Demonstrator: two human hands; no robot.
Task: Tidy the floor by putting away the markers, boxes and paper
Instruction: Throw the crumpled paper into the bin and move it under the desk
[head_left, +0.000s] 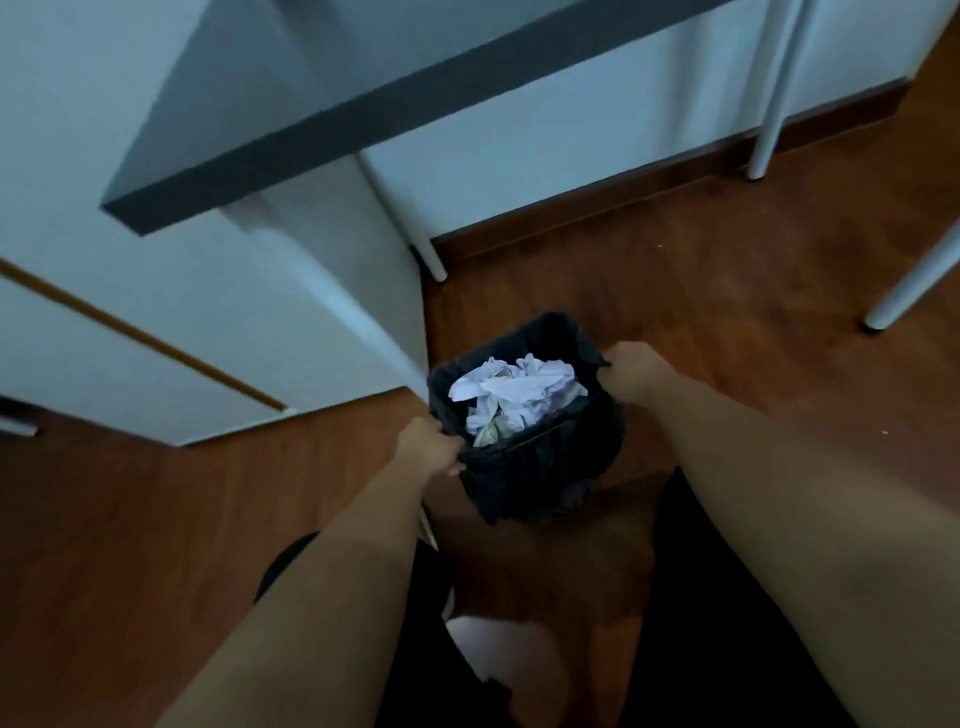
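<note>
With both arms stretched down, my left hand (428, 447) grasps the near rim of the black bin (540, 467) and my right hand (631, 371) grips its far corner. Crumpled paper (514, 395) already fills it; I see no markers or boxes on the floor (701, 270), so the tidying looks nearly finished. Open boards lie right; the white cabinet (182, 291) crowds the left, table legs (769, 104) beyond

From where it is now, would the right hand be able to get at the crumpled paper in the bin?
Probably yes. The right hand grips the far right rim of the bin, right beside the paper, which sits uncovered at the open top. It would have to let go of the rim first.
</note>
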